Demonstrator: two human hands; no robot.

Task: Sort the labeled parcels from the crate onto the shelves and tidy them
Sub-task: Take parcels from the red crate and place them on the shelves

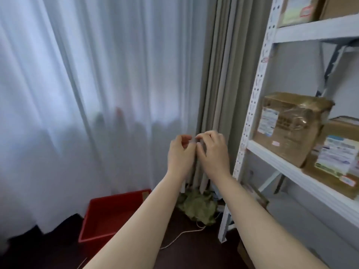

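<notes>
Head view. The left hand (179, 152) and right hand (212, 152) are raised side by side, fingers curled, fingertips nearly meeting. Whether they pinch something small cannot be told, as that spot is blurred. Neither hand holds a parcel.

The red crate (108, 214) sits on the floor (58, 249), below and left of the hands. The part of its inside that shows holds no parcels.

A taped brown parcel (291, 129) stands on the shelf (281, 165) to the right of the hands, its label facing outward. A second parcel (340, 158) sits just beside it, further right. More boxes (299, 10) occupy the shelf above.

Judgement: sorting appears largely done and tidying is the step in hand. The next move calls for a reach rightward to square the parcels and align their labels.

Surroundings: a sheer curtain (77, 74) and a grey drape (213, 65) hang beyond the hands. A green cloth (196, 208) and a white cord (180, 235) lie on the floor beneath.

Obstruction: the perforated shelf post (252, 113) stands between the hands and the parcels. The cord is a trip risk.
</notes>
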